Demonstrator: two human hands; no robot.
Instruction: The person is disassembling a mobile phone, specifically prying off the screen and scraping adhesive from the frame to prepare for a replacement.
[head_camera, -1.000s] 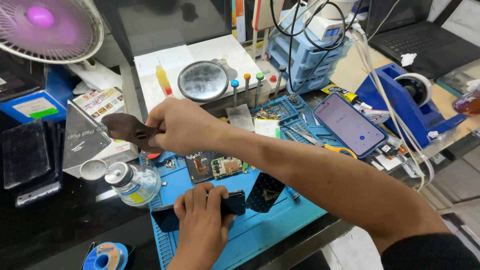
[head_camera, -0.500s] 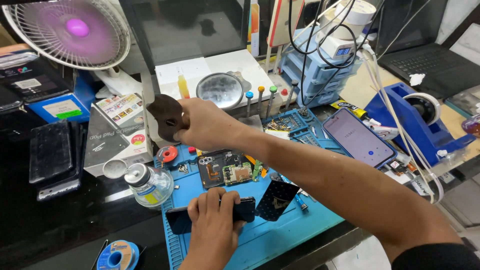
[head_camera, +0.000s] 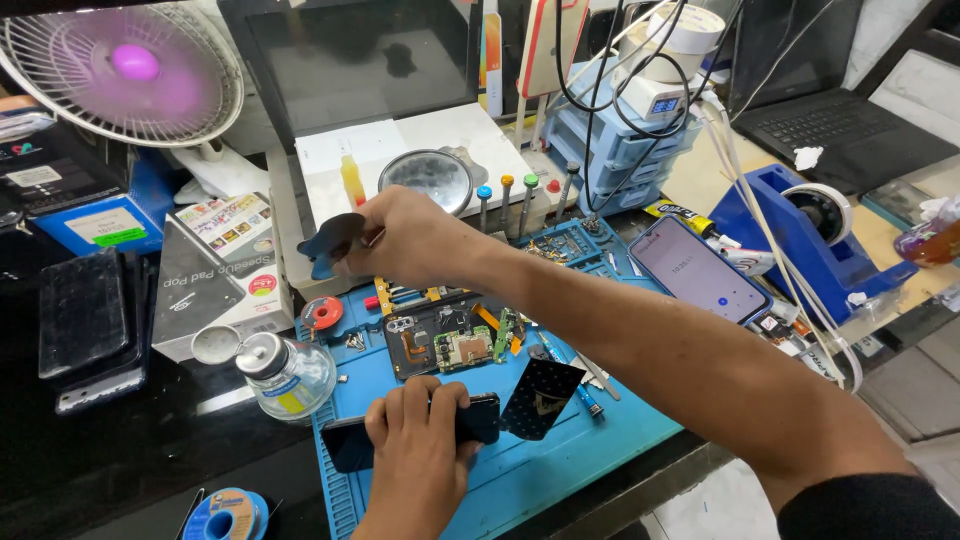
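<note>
One grey box (head_camera: 215, 275) beside hand (head_camera: 405, 235)

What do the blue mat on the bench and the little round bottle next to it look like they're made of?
The blue mat looks like soft rubber or silicone: matte, with moulded ridges and small compartments along its edges. The round bottle seems to be clear glass, or maybe hard plastic: see-through and glossy with bright highlights, and topped by a shiny metal-looking cap.
</note>
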